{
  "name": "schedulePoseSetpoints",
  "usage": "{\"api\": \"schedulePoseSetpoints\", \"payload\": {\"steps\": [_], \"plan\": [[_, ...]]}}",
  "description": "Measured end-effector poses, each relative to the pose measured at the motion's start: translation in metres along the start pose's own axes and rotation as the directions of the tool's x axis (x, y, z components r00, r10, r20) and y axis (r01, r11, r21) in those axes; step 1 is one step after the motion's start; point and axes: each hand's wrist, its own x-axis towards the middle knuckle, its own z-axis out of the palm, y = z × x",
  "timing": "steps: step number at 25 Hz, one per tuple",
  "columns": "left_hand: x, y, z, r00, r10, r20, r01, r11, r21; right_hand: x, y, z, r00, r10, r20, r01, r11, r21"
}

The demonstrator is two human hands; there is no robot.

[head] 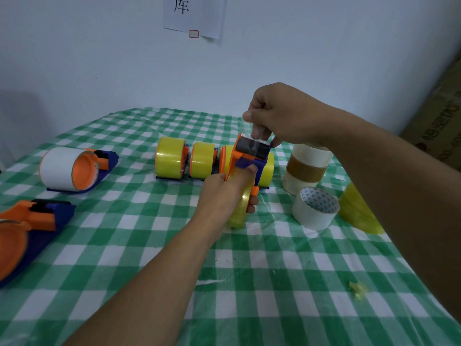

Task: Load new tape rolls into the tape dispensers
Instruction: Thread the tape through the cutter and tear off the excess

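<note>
Dispenser loading, head view. Left hand grips the held dispenser, orange and blue, raised just above the worktop. Its fingers are curled round the yellow tape roll seated in the frame, and the thumb lies along the orange side. Right hand is above, with thumb and fingers closed in a pinch on the top edge of the dispenser's dark head. Whether tape lies between them cannot be told.

Just behind stands a row of three loaded dispensers, each carrying a yellow roll, side by side. To the left lies a dispenser with a white roll, and nearer, at the frame's edge, an empty dispenser.

To the right are a stack of clear and brown rolls, a loose white roll just in front of it, and a loose yellow roll partly hidden by the right forearm. A crumpled tape scrap lies on the green checked cloth. On the wall hangs a paper sheet.
</note>
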Motion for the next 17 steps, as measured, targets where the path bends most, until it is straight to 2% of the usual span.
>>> {"api": "schedulePoseSetpoints", "payload": {"steps": [7, 12, 17], "plan": [[-0.001, 0.001, 0.000, 1.000, -0.003, -0.007, 0.003, 1.000, -0.007, 0.002, 0.001, -0.002, 1.000, -0.013, 0.009, 0.013, 0.999, -0.040], [-0.001, 0.002, -0.001, 0.998, 0.018, 0.055, -0.015, 0.998, -0.053, 0.003, 0.006, -0.004, 0.999, 0.000, -0.036, 0.000, 1.000, 0.003], [-0.002, 0.001, -0.001, 0.997, 0.029, 0.070, -0.027, 0.999, -0.025, 0.007, 0.011, -0.005, 0.999, 0.022, -0.041, -0.020, 0.999, 0.030]]}}
